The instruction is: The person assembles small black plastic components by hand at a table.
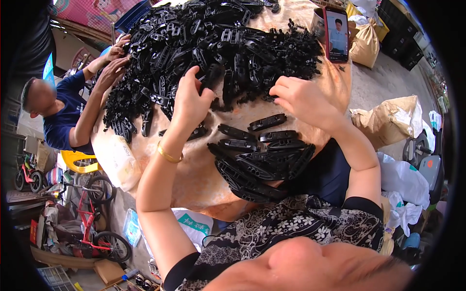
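Observation:
My left hand (190, 99) is raised over the near side of a big heap of black plastic parts (194, 34). Between its thumb and forefinger is a motion-blurred black plastic part (211, 75). At the near right edge of the heap, beside a mass of small black pieces (291, 53), my right hand (302, 99) has its fingertips drawn together; whatever they pinch is too small to make out. Several long black parts (267, 121) lie loose in front of me. Nearer my body, more long black parts (242, 179) are gathered in a stack.
A tan cloth (189, 177) covers the table. Across on the left, another person's hands (116, 58) touch the heap. A phone (336, 36) showing a video stands at the far right. Sacks (388, 121) sit on the floor to the right, and a red bicycle (87, 213) stands at the left.

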Demonstrator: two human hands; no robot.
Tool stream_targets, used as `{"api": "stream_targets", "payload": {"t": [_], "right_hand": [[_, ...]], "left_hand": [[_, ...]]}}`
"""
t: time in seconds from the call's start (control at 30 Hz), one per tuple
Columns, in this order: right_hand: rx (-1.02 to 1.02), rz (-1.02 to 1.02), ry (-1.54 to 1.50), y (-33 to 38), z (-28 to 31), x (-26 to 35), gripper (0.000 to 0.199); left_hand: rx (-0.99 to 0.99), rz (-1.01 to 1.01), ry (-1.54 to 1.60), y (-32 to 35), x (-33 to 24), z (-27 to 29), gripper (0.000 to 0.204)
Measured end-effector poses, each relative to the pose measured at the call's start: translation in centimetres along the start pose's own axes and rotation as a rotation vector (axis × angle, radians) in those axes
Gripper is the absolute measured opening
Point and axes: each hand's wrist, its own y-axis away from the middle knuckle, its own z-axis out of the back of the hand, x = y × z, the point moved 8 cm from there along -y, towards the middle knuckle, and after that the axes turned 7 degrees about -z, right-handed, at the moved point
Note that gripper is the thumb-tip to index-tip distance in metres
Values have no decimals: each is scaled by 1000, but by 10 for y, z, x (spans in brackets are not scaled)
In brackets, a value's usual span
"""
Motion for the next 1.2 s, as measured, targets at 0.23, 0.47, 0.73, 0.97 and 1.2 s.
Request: {"api": "stream_targets", "payload": {"t": [0.23,0.47,0.73,0.97,1.2], "right_hand": [[-153,-13,-149,-1,16,9,15],[-327,-28,-539,4,29,23,9],[-379,164,-390,10,35,46,15],[-407,73,-448,9,40,40,15],[-362,303,-381,8,44,54,24]], "left_hand": [[254,305,1138,22,-22,-37,36],[435,207,1259,46,-62,-63,35],[486,285,1230,55,-56,-73,32],[369,197,1186,49,-60,-63,30],[519,327,1338,53,-63,-64,35]]}}
